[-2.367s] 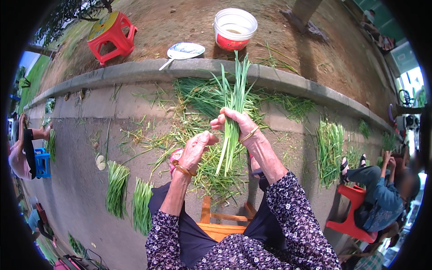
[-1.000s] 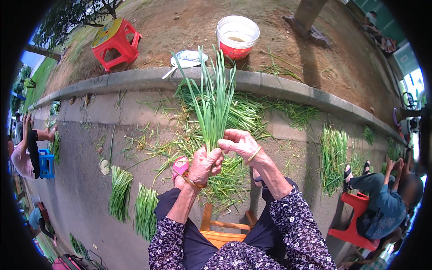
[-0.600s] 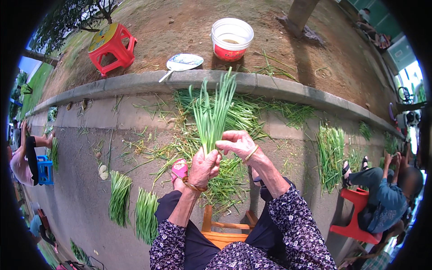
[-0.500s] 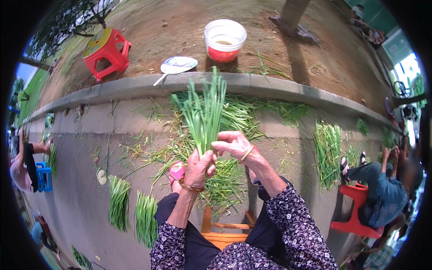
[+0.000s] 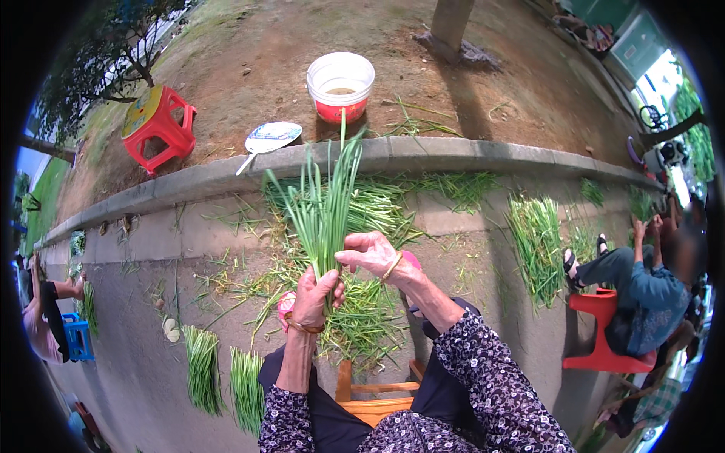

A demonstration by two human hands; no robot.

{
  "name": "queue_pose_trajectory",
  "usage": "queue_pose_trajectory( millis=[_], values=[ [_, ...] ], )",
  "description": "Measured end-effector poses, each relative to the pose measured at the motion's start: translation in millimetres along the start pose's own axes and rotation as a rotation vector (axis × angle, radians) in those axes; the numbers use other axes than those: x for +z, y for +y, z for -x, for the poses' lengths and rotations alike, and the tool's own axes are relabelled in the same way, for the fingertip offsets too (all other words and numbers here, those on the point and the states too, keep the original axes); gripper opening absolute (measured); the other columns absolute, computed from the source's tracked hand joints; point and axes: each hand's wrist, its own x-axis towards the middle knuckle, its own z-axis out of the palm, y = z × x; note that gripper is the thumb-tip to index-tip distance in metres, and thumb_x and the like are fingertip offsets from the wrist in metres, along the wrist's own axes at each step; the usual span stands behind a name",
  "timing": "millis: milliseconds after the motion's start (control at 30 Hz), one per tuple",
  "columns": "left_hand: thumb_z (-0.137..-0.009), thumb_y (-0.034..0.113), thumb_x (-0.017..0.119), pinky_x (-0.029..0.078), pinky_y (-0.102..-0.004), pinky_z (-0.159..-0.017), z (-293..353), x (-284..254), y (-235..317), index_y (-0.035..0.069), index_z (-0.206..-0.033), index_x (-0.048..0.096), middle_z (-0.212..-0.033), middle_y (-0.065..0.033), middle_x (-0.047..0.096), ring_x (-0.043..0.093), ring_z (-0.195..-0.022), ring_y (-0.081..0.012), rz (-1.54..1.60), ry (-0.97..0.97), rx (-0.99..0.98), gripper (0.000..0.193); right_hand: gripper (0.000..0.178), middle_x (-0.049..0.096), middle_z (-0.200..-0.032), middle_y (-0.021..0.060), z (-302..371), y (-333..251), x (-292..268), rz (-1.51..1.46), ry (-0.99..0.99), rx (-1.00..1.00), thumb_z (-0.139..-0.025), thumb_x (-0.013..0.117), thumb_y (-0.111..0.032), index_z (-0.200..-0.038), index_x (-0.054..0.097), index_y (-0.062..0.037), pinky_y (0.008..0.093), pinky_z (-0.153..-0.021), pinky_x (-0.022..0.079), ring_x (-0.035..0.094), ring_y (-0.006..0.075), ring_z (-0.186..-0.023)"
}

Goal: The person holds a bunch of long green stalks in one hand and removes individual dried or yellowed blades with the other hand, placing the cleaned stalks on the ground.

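Note:
My left hand point(image 5: 310, 300) is closed round the lower end of a bunch of chives point(image 5: 323, 219), long green stalks fanning upward and away from me. My right hand point(image 5: 373, 255) is against the right side of the bunch, just above the left, with its thumb and bent fingers drawn together. Whatever lies between those fingertips is too small to make out. Beneath my hands, loose chives point(image 5: 364, 321) cover the ground. A thicker heap of chives point(image 5: 381, 211) lies beyond them, by the curb.
Sorted chive bundles point(image 5: 202, 370) lie at left; another heap point(image 5: 535, 245) lies right. Past the curb point(image 5: 423, 149) are a white-and-red bucket point(image 5: 340, 79), a hand fan point(image 5: 272, 137) and a red stool point(image 5: 160, 132). A person point(image 5: 653, 309) sits at right. Wooden seat point(image 5: 377, 410) between my legs.
The view has shifted, so the surroundings sit lower and mostly farther left. My left hand still grips the bunch, and my right hand stays at its side with little change.

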Motion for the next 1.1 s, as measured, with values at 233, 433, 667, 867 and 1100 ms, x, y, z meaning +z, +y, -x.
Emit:
queue_pose_trajectory(
  millis=[233,433,667,867,1100],
  values=[
    [-0.078,0.011,0.058,0.035,-0.0170,-0.035,-10.0,-4.9,3.9,0.005,-0.091,0.050,-0.067,-0.0003,0.051,0.047,-0.048,-0.0064,-0.039,0.054,0.013,0.016,0.019,0.057,-0.070,0.0017,-0.3,-9.6,3.2,-0.071,0.068,0.023,-0.077,0.059,-0.015,-0.090,0.059,-0.0003,0.0216,-0.054,0.044,0.053,0.0080,-0.062],
    [-0.077,0.012,0.059,0.035,-0.0175,-0.034,-11.7,-1.8,6.7,0.004,-0.090,0.052,-0.063,-0.0011,0.052,0.046,-0.045,-0.0063,-0.049,0.157,0.046,0.017,0.016,0.056,-0.066,0.0029,-2.4,-12.1,3.6,-0.089,0.102,0.019,-0.077,0.059,-0.015,-0.084,0.058,-0.0001,0.0219,-0.052,0.044,0.053,0.0090,-0.057],
    [-0.075,0.014,0.061,0.035,-0.0173,-0.037,-14.0,-1.1,7.9,0.004,-0.094,0.054,-0.062,-0.0008,0.052,0.046,-0.045,-0.0057,-0.046,0.157,0.061,0.022,0.013,0.056,-0.062,0.0031,-3.4,-13.0,5.6,-0.095,0.121,0.025,-0.076,0.061,-0.013,-0.075,0.057,-0.0005,0.0213,-0.048,0.045,0.053,0.0092,-0.054],
    [-0.075,0.013,0.061,0.036,-0.0169,-0.036,-14.8,-6.6,6.7,0.003,-0.096,0.052,-0.072,-0.0025,0.054,0.047,-0.049,-0.0064,0.080,0.107,0.022,0.024,0.014,0.056,-0.062,0.0022,-3.1,-15.3,5.8,-0.120,0.109,0.048,-0.077,0.060,-0.014,-0.077,0.057,-0.0005,0.0210,-0.047,0.044,0.052,0.0082,-0.053],
    [-0.075,0.011,0.061,0.036,-0.0172,-0.036,-16.9,-8.9,6.4,0.003,-0.095,0.051,-0.069,-0.0028,0.053,0.047,-0.048,-0.0071,0.111,0.013,0.001,0.024,0.018,0.056,-0.065,0.0019,-3.0,-16.6,4.6,-0.110,0.096,0.122,-0.077,0.061,-0.017,-0.080,0.056,-0.0006,0.0204,-0.047,0.042,0.051,0.0078,-0.053]
  ],
)
